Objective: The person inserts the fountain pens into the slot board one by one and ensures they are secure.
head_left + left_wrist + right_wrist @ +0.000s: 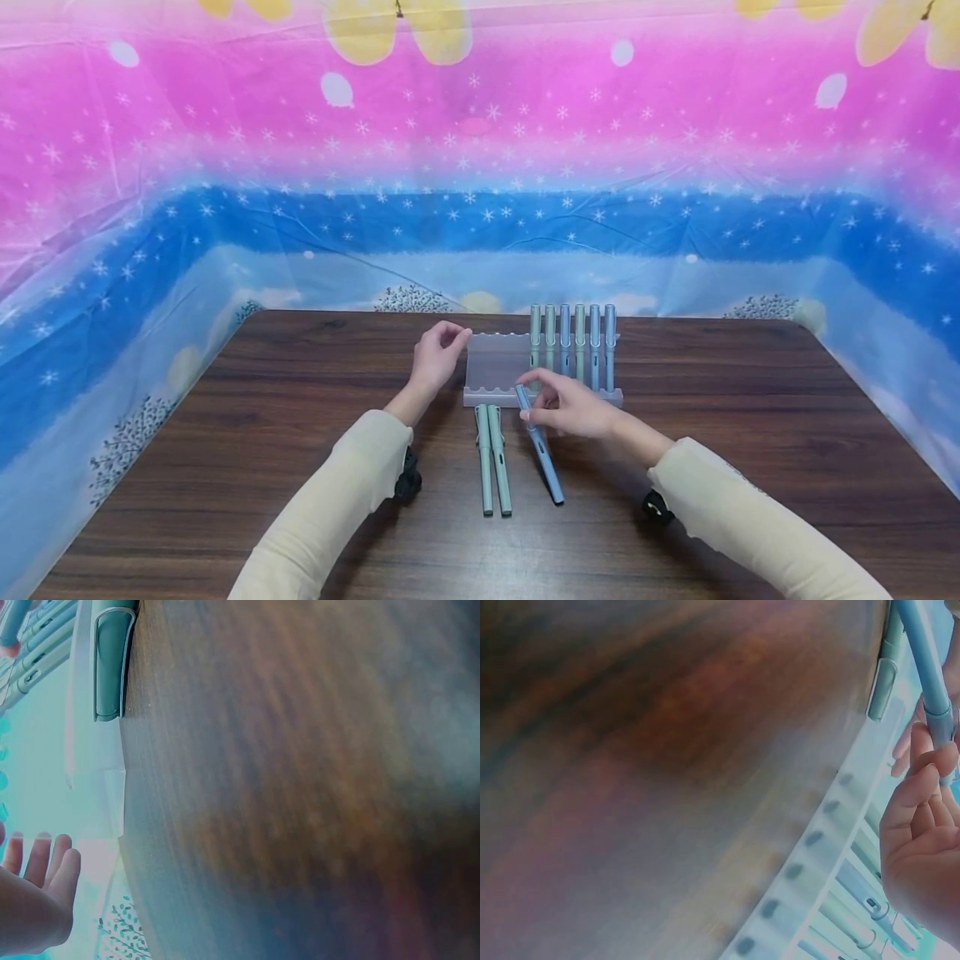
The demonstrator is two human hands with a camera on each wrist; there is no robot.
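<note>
My right hand [573, 408] pinches a blue capped pen [546, 462] near its cap end, in front of a clear pen rack [495, 362]. The pen slants, its lower end toward the front of the table. In the right wrist view the thumb and fingertips [937, 759] close around the cap. My left hand [437, 354] pinches the rack's upper left corner with thumb and forefinger. Two green pens [486, 467] lie side by side before the rack, clips toward it. Several green and blue pens [580, 321] stand in the rack's right part; my right hand partly hides them.
The dark wooden table [315, 350] reaches out on all sides of the rack. A pink and blue patterned cloth [480, 217] hangs behind it and along both sides. Dark wrist bands [408, 477] sit at both sleeve cuffs.
</note>
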